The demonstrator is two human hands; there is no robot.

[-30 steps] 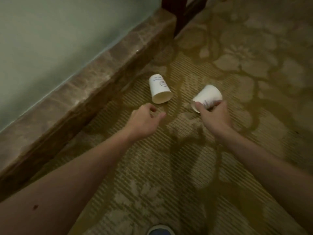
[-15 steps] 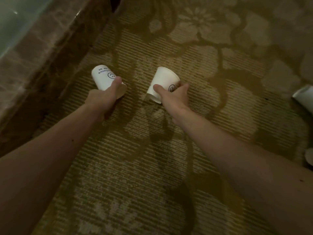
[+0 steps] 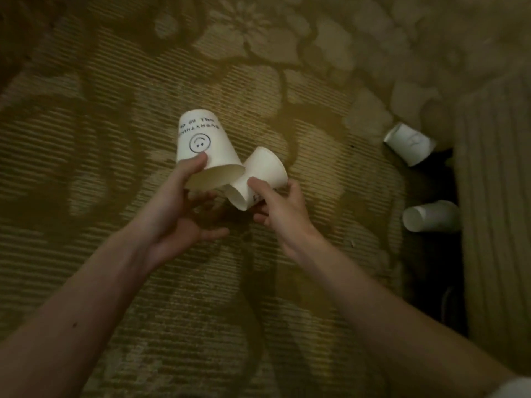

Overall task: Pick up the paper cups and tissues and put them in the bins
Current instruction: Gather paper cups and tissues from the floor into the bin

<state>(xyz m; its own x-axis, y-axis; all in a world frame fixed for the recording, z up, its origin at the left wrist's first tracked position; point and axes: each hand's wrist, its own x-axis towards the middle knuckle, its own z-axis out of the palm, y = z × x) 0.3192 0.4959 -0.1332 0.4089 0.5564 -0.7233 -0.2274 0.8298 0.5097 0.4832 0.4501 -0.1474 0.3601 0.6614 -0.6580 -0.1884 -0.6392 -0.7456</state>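
Grips the smiley cup in the left hand, thumb on the wall, fingers under the rim, long axis tilted, base up and away, mouth toward the wrist. Pinches the second cup in the right hand, base aimed down-left at that mouth; lay apart on the carpet half a second ago, now lifted and touching. Shows upside-down "EVERYTHIN", a blurred second line and a smiley face.

- I have one view: a wide-angle camera worn on my head.
- It faces forward and steeply down along my forearms onto the patterned carpet.
- It sits near: my left hand and right hand meet mid-frame.
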